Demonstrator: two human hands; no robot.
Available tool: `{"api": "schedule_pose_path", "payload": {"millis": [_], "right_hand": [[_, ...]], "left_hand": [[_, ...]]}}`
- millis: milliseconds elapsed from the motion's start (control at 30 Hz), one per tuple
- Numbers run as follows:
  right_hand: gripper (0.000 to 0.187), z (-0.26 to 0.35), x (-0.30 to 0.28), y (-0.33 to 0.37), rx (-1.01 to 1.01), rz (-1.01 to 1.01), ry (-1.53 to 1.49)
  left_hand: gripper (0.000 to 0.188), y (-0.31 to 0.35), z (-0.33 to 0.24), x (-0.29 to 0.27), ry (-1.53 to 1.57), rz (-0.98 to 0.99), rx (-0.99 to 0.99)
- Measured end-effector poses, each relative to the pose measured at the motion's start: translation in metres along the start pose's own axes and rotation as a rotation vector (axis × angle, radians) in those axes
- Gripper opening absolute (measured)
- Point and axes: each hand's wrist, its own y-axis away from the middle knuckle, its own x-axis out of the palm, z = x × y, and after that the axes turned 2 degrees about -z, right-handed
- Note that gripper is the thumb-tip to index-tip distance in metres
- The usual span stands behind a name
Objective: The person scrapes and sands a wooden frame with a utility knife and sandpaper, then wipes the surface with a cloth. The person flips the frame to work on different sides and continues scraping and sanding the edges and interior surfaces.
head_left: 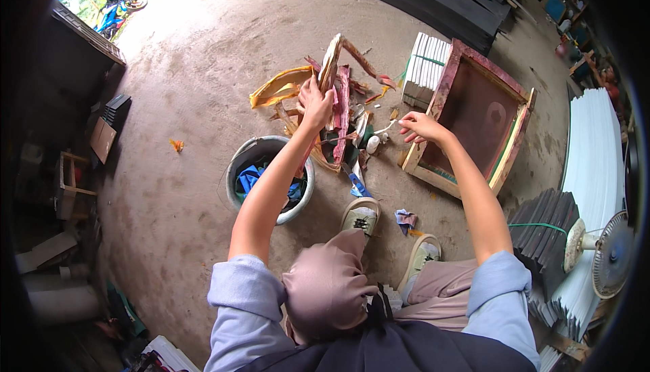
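My left hand (317,104) is closed on a long, stiff strip of crumpled, paint-stained tape (331,60), which stands up from its fingers and folds over to the right. Below it lies a tangled heap of yellow, pink and brown tape strips (343,111). My right hand (421,128) hovers to the right of the heap, its fingers loosely curled and apart. Its fingertips are close to a thin white strand (387,127); whether they touch it is hard to tell. A small white object (373,144) and a blue-handled tool (358,184) lie at the heap's near side.
A grey bucket (308,192) with blue cloth-like scraps stands under my left forearm. On the right lies a stained wooden screen frame (497,179) beside a tied white stack (426,64). Farther right are dark bundled sheets (545,223) and a fan (613,255). My shoes (361,216) are near the heap.
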Motion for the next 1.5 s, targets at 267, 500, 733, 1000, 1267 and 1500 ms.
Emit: {"api": "schedule_pose_path", "payload": {"millis": [267, 500, 733, 1000, 1267, 1500], "right_hand": [[0.032, -0.073, -0.053, 0.046, -0.021, -0.143, 0.395], [0.028, -0.116, -0.069, 0.124, -0.075, -0.262, 0.628], [0.034, -0.225, -0.017, 0.122, -0.192, -0.486, 0.593], [0.057, -0.31, 0.035, 0.081, -0.336, -0.719, 0.786], [0.041, -0.321, 0.037, 0.073, -0.326, -0.732, 0.472], [0.011, -0.324, 0.059, 0.084, -0.286, -0.826, 0.348]], "left_hand": [[0.052, 0.002, -0.029, 0.026, 0.14, 0.134, 0.456], [0.047, 0.04, -0.066, 0.049, -0.301, 0.538, 0.616], [0.067, 0.113, -0.065, 0.13, -0.568, 0.898, 0.566], [0.089, 0.135, -0.015, 0.269, -0.231, 0.301, 0.246], [0.056, 0.117, -0.031, 0.31, 0.111, 0.139, -0.178], [0.046, 0.154, -0.015, 0.299, 0.134, 0.099, -0.217]]}}
